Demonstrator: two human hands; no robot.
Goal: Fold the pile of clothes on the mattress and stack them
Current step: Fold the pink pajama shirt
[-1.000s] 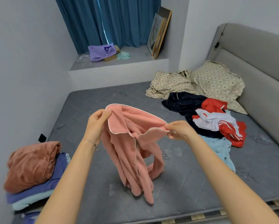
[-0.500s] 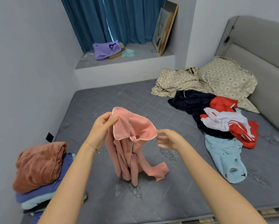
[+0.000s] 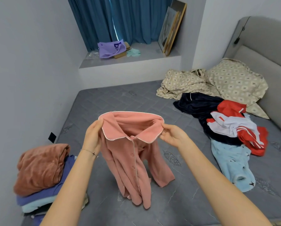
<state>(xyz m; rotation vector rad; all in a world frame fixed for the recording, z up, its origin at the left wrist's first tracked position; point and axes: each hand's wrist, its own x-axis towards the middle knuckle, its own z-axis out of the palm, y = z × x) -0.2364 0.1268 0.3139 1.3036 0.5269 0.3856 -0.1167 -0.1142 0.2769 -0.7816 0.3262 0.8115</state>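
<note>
A pink buttoned pyjama top point(image 3: 130, 154) with white piping hangs over the grey mattress point(image 3: 120, 101), its hem touching the surface. My left hand point(image 3: 93, 136) pinches the left end of its collar and my right hand point(image 3: 172, 135) pinches the right end, so the collar is spread between them. A stack of folded clothes point(image 3: 42, 173), rust-brown on top of blue and pale blue, sits at the mattress's front left corner. An unfolded pile point(image 3: 231, 128) lies to the right: a navy garment, a red and white one, and a light blue fleece piece point(image 3: 232, 165).
Patterned beige bedding point(image 3: 214, 82) is bunched at the back right against a grey padded headboard point(image 3: 266, 51). A window ledge behind holds a purple bag point(image 3: 111, 48) and leaning picture frames point(image 3: 172, 28). A grey wall runs along the left.
My right hand, which had let go half a second ago, has taken the right collar end again. Both hands have pulled the collar wide, and the top hangs with its button front facing me.
</note>
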